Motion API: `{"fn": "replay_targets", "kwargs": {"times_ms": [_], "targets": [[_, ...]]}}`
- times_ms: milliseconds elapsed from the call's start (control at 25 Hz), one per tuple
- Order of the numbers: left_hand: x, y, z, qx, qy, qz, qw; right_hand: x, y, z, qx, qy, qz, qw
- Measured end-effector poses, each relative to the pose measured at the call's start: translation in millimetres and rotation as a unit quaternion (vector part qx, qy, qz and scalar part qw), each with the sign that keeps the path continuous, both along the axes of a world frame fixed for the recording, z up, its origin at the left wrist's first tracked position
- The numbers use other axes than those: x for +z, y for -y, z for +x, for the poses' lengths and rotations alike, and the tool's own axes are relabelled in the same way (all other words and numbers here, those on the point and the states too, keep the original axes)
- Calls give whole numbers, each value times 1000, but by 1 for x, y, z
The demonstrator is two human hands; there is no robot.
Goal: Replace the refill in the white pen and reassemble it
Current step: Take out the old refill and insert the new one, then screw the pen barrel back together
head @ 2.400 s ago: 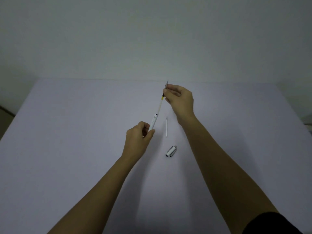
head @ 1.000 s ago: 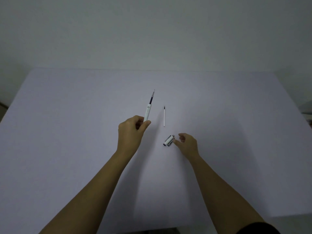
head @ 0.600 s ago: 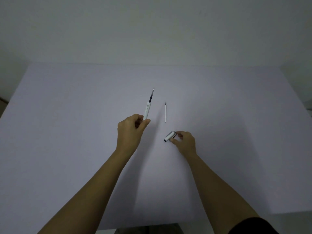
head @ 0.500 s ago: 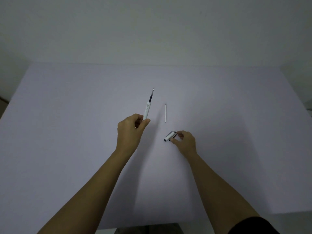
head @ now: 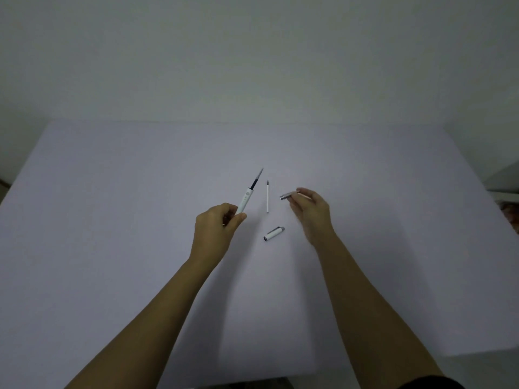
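My left hand (head: 216, 226) grips the white pen barrel (head: 245, 203), which points up and away with a dark refill tip (head: 257, 179) sticking out of its end. My right hand (head: 310, 210) is raised above the table and pinches a small silver tip piece (head: 286, 196) between thumb and fingers. A loose thin white refill (head: 267, 196) lies on the table between the two hands. The white pen cap (head: 273, 233) with a silver clip lies on the table nearer to me, below the right hand.
The work surface is a pale table (head: 112, 220) against a plain wall. A light object (head: 505, 178) juts in at the right edge beyond the table.
My right hand has lifted from beside the cap, taking the silver tip piece up and away; the cap stays on the table. My left hand still holds the barrel.
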State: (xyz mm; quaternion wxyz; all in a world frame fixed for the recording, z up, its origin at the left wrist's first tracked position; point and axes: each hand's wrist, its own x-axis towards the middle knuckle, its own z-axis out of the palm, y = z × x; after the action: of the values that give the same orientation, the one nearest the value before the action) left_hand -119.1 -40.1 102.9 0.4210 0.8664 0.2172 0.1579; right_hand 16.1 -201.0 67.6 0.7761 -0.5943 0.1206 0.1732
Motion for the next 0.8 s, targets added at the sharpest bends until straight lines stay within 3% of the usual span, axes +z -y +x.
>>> {"fn": "replay_targets", "kwargs": {"times_ms": [120, 320, 800], "targets": [[7, 3, 3, -15, 2, 17, 1000, 42, -11, 11, 13, 35, 65, 997], [18, 1, 3, -19, 10, 44, 999, 84, -20, 9, 53, 79, 92, 991], [34, -2, 1, -26, 1, 65, 998, 93, -24, -2, 106, 110, 42, 987]]}}
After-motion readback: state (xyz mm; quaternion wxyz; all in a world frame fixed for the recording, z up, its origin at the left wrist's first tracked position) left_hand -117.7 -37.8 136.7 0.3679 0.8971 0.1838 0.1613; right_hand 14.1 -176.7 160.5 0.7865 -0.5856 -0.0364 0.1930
